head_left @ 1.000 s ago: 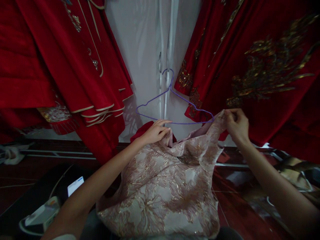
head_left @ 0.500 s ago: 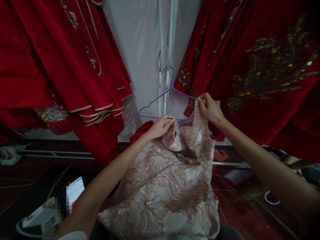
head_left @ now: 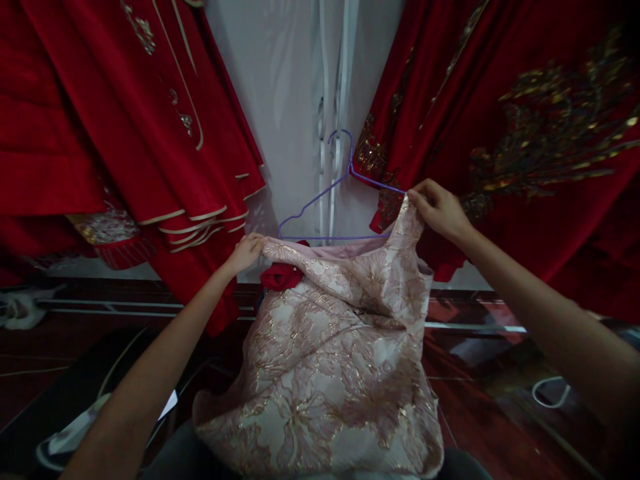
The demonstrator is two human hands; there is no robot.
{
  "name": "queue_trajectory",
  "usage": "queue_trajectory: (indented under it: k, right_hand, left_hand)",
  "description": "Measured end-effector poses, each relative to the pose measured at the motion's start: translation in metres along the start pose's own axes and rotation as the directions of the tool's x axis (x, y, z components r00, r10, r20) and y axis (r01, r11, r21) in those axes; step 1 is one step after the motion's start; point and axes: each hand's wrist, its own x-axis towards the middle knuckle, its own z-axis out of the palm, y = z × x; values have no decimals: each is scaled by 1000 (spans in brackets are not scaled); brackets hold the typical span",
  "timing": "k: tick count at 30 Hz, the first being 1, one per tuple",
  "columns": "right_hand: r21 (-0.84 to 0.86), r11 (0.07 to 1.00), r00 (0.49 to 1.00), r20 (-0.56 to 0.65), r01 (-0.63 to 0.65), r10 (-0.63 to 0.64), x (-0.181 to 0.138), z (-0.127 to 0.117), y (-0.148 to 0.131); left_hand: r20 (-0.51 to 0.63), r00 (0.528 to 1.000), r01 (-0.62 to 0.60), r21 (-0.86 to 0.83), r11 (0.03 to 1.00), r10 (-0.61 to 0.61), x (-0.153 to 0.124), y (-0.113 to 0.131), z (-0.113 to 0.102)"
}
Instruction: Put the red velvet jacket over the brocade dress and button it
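A pale pink brocade dress [head_left: 345, 373] with gold floral patterns lies over my lap, its upper part lifted. My right hand [head_left: 440, 208] pinches the dress's right shoulder strap together with the end of a purple hanger [head_left: 320, 197]. That end of the hanger sits at the strap, while its left arm is bare, above the dress's neckline. Off to the left, my left hand [head_left: 249, 252] grips the other top corner of the dress and stretches the neckline sideways. The pink lining shows along the opening.
Red garments with gold trim [head_left: 185, 153] hang at the left, and red embroidered garments [head_left: 540, 160] hang at the right. Behind the hanger stand pale doors [head_left: 280, 100]. A metal rail [head_left: 475, 327] runs low. A phone [head_left: 168, 404] shows partly behind my left forearm.
My left hand has moved left, drawing the dress's left top corner outward and spreading the neckline. My right hand has shifted slightly right with the strap and hanger end.
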Motion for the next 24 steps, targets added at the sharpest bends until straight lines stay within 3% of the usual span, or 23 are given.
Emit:
queue_trajectory:
  k: [11, 19, 22, 24]
  right_hand:
    - [-6, 1000, 1000, 7, 29, -29, 0, -5, 0]
    - [83, 996, 999, 43, -15, 11, 0, -2, 2]
    - [130, 991, 998, 57, -34, 27, 1, -2, 5]
    - [151, 988, 998, 61, -44, 35, 2, 0, 7]
  left_hand:
    - [-44, 991, -127, -132, 983, 123, 25, 18, -10]
    - [-126, 968, -244, -249, 937, 219, 65, 99, -5]
    - [-73, 980, -198, -345, 918, 184, 69, 107, -3]
    - [-43, 997, -79, -482, 873, 67, 65, 96, 2]
